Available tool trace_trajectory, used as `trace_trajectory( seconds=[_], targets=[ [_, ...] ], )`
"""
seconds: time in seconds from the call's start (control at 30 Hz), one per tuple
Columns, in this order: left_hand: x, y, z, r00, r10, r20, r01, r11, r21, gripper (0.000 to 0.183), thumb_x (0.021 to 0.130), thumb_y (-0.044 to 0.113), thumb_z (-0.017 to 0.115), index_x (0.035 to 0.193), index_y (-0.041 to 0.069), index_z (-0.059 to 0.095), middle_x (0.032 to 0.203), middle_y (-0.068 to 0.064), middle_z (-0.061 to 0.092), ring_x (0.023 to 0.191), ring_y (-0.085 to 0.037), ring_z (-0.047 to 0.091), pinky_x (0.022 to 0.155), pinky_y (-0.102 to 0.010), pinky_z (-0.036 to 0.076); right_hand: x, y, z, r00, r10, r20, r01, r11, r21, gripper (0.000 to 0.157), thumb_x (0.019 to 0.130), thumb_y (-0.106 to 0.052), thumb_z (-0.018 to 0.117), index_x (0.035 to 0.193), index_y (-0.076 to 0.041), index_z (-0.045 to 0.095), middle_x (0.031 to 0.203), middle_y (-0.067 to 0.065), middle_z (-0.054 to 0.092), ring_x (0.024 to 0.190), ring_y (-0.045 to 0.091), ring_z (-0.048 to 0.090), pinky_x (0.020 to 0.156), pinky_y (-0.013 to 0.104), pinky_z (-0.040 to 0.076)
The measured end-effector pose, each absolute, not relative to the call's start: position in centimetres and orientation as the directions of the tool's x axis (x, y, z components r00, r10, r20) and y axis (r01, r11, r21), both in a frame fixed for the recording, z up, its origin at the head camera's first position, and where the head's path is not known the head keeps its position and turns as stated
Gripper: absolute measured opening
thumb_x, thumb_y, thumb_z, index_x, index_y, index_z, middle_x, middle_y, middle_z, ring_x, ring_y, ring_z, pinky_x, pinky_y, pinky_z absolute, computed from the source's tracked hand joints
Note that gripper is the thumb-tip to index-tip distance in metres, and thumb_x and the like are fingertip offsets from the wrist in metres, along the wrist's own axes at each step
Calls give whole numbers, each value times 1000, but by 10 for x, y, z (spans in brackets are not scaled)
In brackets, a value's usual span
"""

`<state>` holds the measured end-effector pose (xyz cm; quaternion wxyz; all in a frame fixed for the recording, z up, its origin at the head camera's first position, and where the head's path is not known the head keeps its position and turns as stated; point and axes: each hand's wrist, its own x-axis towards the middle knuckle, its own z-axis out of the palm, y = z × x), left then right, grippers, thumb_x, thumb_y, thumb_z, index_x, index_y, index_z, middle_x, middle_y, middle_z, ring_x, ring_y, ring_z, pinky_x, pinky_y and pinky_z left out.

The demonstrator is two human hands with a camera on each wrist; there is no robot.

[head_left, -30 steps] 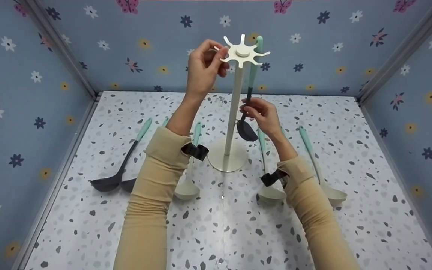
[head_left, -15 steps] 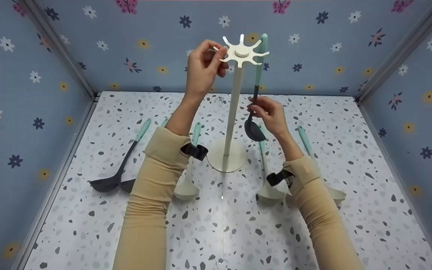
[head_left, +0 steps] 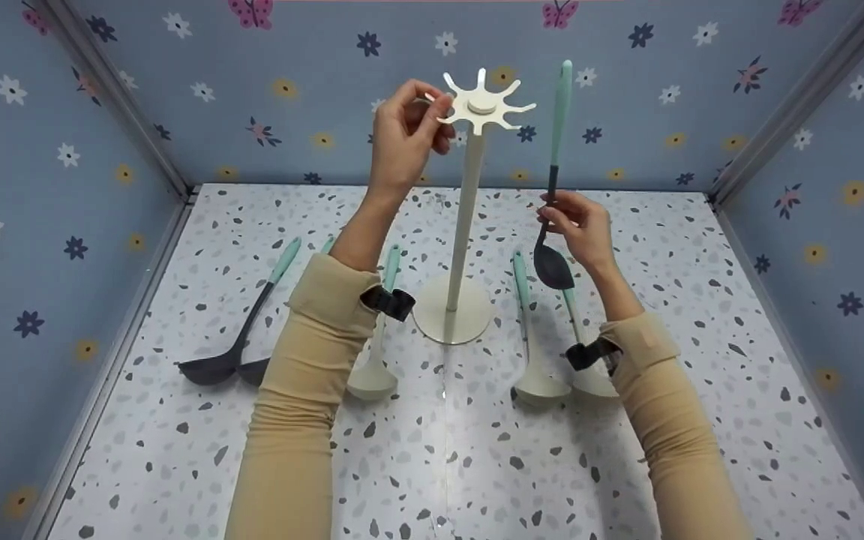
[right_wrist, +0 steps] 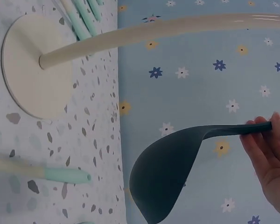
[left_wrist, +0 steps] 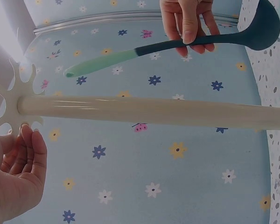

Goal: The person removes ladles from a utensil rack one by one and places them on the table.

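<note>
A cream stand rises upright from its round base, with curved hooks around its top. My left hand pinches one hook at the top's left side. To the right of the pole, my right hand holds a black ladle by its dark shaft between thumb and fingers. The ladle is raised off the table, mint handle up and bowl down, apart from the hooks. In the left wrist view the whole ladle shows, and the pole lies between both hands. In the right wrist view its bowl is near.
On the speckled table lie a dark ladle and another dark one partly behind the left sleeve. Pale ladles lie left and right of the base; one is partly covered by the right sleeve. Patterned walls surround the table.
My right hand has moved right with the black ladle, whose handle has gone from behind the hooks to well right of them. My left hand has stayed on its hook.
</note>
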<state>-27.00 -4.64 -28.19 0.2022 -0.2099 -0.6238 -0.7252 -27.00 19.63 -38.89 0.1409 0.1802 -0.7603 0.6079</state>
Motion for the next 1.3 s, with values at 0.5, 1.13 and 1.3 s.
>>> trace_trajectory(
  seconds=[0.5,1.13,1.3],
  targets=[
    [-271,-46,-283,-825,-33,564,562,-138,815,7,87,2,54,80,1,55,61,-13,55,49,-19,51,49,-24,47,-274,252,-403,-950,34,311,-264,451,-853,23,85,-3,58,103,10,58,92,25,60,77,19,62,68,28,51],
    [-270,-46,-283,-829,-32,558,557,-140,819,7,87,2,53,81,1,56,61,-13,56,48,-18,50,49,-24,47,-265,321,-430,-974,113,197,-66,689,-722,27,87,-11,56,108,5,58,95,23,62,77,19,61,59,12,45],
    [-271,-46,-284,-831,-34,556,554,-150,819,7,87,3,54,81,1,56,62,-13,56,49,-19,51,49,-24,47,-261,337,-439,-979,124,163,-19,738,-674,27,87,-10,55,109,6,57,93,24,62,76,26,61,49,10,42]
  ],
)
